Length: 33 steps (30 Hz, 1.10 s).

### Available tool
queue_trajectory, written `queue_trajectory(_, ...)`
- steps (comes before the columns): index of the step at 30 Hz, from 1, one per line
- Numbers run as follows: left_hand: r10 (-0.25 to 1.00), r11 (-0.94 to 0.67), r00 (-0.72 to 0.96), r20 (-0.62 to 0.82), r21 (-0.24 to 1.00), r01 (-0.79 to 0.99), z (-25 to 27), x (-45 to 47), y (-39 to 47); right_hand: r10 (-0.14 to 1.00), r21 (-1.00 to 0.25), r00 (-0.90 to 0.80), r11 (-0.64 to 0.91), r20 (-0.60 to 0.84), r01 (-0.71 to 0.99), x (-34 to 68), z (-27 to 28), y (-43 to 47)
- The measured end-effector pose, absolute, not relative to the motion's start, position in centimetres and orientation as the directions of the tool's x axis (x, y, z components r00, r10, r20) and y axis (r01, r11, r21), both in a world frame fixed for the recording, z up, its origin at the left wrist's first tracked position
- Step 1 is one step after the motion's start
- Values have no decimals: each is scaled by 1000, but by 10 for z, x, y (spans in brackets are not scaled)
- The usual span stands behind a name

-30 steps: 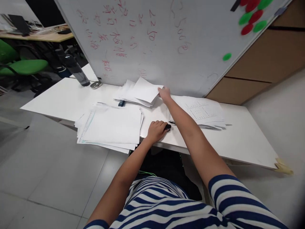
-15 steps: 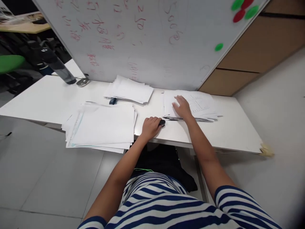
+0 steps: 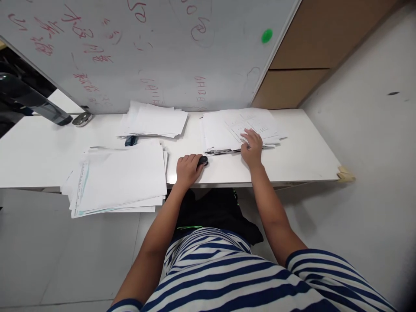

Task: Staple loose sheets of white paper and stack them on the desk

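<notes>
My left hand (image 3: pixel 189 170) rests at the front of the white desk, its fingers wrapped round a small black stapler (image 3: pixel 203 160). Only the stapler's rounded end shows past my fingers. On the right, my right hand (image 3: pixel 252 147) is at the front edge of a stack of papers (image 3: pixel 221 130), with bent fingers on the printed top sheet and the thumb by its edge. The hold looks like a pinch on the paper; the fingertips are partly hidden. The top sheet carries a faint printed table.
A large paper pile (image 3: pixel 123 177) overhangs the desk's front edge on the left. Behind it are a second pile (image 3: pixel 156 121), a dark blue small object (image 3: pixel 131 141), a computer mouse (image 3: pixel 82 119) and a bottle (image 3: pixel 48 110). A whiteboard (image 3: pixel 169 52) stands along the back.
My right hand has drawn back from the middle of the stack to its front edge, and its fingers have curled in. The left hand keeps the stapler. The view has shifted right.
</notes>
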State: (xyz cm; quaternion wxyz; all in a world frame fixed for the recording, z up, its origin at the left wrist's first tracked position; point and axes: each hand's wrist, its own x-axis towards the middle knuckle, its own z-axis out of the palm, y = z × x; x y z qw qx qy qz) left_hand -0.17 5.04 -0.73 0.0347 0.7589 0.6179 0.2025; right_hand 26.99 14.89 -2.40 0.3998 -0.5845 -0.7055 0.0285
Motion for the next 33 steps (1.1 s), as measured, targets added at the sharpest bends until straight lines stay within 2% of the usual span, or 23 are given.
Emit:
queue_trajectory(5, 945, -224, 146, 293, 253, 941, -7, -1, 51, 894, -525, -89, 335, 439, 782, 270, -28, 146)
queue_trajectory(9, 946, -226, 152, 287, 244, 943, -9, -1, 51, 916, -512, -91, 297, 390, 806, 271, -29, 146)
queue_trajectory(13, 917, -253, 169, 360, 202, 946, -13, -2, 52, 929, -509, -75, 264, 362, 820, 271, -29, 148)
queue_trajectory(18, 887, -275, 184, 423, 165, 947, -18, -3, 53, 911, -546, -17, 261, 412, 796, 272, -31, 149)
queue_trajectory(25, 884, -285, 177, 434, 197, 938, -18, -2, 53, 893, -667, 116, 234, 436, 707, 275, -28, 148)
queue_trajectory(33, 880, -294, 182, 439, 202, 934, -19, -3, 54, 870, -746, 149, 300, 469, 595, 275, -31, 150)
